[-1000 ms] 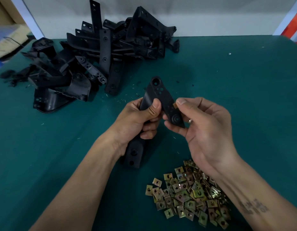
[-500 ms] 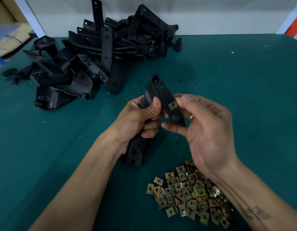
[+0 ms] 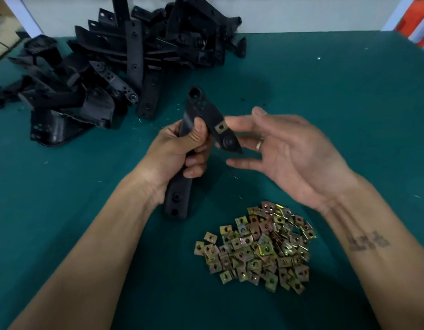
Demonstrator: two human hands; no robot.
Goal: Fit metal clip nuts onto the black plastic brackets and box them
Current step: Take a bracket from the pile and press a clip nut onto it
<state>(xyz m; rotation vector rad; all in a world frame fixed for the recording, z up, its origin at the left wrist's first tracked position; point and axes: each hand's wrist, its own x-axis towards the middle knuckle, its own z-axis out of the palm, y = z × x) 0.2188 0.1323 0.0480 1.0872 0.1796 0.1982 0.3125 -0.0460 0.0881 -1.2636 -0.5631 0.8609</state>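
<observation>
**A:** Black plastic, item one: the bracket (image 3: 207,120) in my left hand (image 3: 180,151). Position?

**B:** Held above the green table (image 3: 337,96), long body running down through the fist. Fingers curl round its middle and the thumb lies across the front. Its lower end sticks out below the wrist; its upper end, with the round hole, points away from me.

**A:** Item two, the fitted clip nut (image 3: 221,127)?

**B:** Brass-coloured, seated on the bracket's right edge, just right of my left thumb.

**A:** Right hand (image 3: 294,153)?

**B:** I log it as spread, palm up, gripping nothing. The fingertips reach toward the bracket's pointed tab, close to the clip nut. I cannot tell whether they touch it. A ring sits on one finger.

**A:** Stock?

**B:** Loose pile of clip nuts (image 3: 256,248) on the table, near me, below the right wrist. Heap of black brackets (image 3: 125,65) at the far left, against the white wall, well apart from both hands.
</observation>
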